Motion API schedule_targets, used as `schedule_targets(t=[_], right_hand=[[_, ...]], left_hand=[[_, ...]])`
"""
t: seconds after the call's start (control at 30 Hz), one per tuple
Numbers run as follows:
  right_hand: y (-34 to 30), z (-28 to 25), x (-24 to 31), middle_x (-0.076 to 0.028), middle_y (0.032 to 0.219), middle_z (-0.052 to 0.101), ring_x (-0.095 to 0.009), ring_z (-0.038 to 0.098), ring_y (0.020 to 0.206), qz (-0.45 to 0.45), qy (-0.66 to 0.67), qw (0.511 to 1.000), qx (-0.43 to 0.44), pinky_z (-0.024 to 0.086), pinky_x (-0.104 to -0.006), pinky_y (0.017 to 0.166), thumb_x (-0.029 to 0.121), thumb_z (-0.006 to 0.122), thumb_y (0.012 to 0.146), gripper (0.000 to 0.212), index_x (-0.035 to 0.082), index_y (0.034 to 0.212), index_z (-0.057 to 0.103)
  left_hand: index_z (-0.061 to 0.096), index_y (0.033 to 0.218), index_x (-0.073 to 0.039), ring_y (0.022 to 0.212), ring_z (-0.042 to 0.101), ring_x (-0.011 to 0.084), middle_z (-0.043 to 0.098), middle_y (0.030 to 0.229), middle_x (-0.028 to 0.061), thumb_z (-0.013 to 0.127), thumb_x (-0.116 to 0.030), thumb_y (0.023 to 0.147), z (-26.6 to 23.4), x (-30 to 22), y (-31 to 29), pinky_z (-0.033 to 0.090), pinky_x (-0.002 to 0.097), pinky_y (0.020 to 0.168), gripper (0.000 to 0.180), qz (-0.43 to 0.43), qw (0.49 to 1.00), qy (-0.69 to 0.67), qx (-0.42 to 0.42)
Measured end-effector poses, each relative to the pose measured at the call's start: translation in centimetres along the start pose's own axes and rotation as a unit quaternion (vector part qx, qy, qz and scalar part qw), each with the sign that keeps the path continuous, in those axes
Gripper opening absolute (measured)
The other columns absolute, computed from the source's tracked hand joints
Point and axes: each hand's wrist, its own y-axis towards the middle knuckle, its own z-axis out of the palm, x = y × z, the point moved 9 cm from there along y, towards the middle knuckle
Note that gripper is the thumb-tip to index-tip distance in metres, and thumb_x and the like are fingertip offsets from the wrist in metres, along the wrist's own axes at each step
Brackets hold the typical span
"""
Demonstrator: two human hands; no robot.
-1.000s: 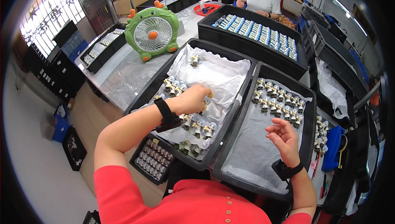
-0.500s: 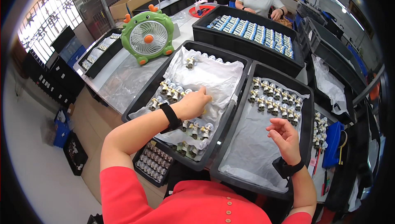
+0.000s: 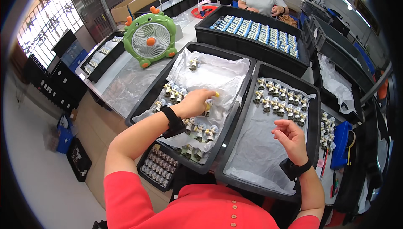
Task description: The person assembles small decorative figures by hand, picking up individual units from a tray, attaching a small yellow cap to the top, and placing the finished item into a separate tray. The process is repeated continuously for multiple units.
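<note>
two hands: left hand (image 3: 196,102) pinches a small yellow-tipped part (image 3: 208,103) over the paper-lined black tray (image 3: 145,103); right hand (image 3: 289,136) hovers loosely curled, holding nothing.

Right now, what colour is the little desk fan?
Green, with orange hub and feet: the fan shows clearly in the head view.

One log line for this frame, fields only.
left hand: grasping small yellow-capped part in left tray | right hand: empty, fingers curled, over right tray | rows of parts
</note>
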Motion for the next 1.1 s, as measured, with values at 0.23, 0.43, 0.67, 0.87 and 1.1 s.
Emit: schedule_targets(t=[0.23, 0.43, 0.67, 0.87, 1.1], right_hand=[[0.1, -0.3, -0.4, -0.003, 0.088, 0.063, -0.007, 0.058, 0.078, -0.002, -0.01, 1.0, -0.016, 0.047, -0.0213, 0.07, 0.006, 0.061, 0.086, 0.023, 0.0, 0.108, 0.058], [0.0, -0.2, -0.5, -0.002, 0.086, 0.063, -0.007, 0.058, 0.077, 0.013, -0.021, 1.0, -0.007, 0.047, -0.021, 0.07, 0.005, 0.061, 0.085, 0.023, 0.0, 0.107, 0.059], [0.0, -0.3, -0.5, -0.002, 0.085, 0.062, -0.007, 0.058, 0.077, 0.02, -0.02, 1.0, 0.005, 0.047, -0.0206, 0.07, 0.005, 0.061, 0.085, 0.021, 0.0, 0.106, 0.06], [-0.1, -0.7, -0.2, -0.002, 0.084, 0.062, -0.006, 0.058, 0.077, 0.019, -0.018, 1.0, 0.0, 0.047, -0.0206, 0.069, 0.005, 0.061, 0.085, 0.02, -0.001, 0.105, 0.06], [0.1, -1.0, -0.5, -0.002, 0.084, 0.063, -0.007, 0.058, 0.077, 0.024, -0.025, 0.999, -0.006, 0.047, -0.0206, 0.069, 0.005, 0.061, 0.085, 0.02, -0.001, 0.104, 0.06]], left_hand=[[0.063, 0.107, -0.01, 0.092, 0.059, 0.0339, 0.059, 0.103, 0.0122, 0.049, 0.009, 0.072, -0.2, -0.3, -0.4, 0.047, 0.0395, 0.079, 0.042, -0.002, 0.997, 0.077, -0.002], [0.065, 0.106, -0.011, 0.09, 0.06, 0.0337, 0.058, 0.098, 0.0158, 0.053, 0.004, 0.072, 0.3, -1.4, -0.5, 0.048, 0.0417, 0.079, 0.04, -0.024, 0.988, 0.14, 0.057], [0.064, 0.098, -0.007, 0.083, 0.061, 0.0318, 0.058, 0.093, 0.0147, 0.059, -0.009, 0.07, 0.1, -2.1, 0.3, 0.048, 0.0424, 0.076, 0.029, -0.033, 0.979, 0.19, 0.058], [0.064, 0.092, -0.002, 0.081, 0.061, 0.0341, 0.061, 0.091, 0.0189, 0.06, -0.011, 0.067, 1.3, -1.2, 1.2, 0.048, 0.0436, 0.076, 0.026, -0.059, 0.977, 0.201, 0.026], [0.063, 0.089, 0.0, 0.087, 0.06, 0.0358, 0.063, 0.088, 0.02, 0.06, -0.008, 0.066, 0.6, -0.6, 2.3, 0.048, 0.0419, 0.078, 0.024, -0.012, 0.988, 0.154, 0.024]])
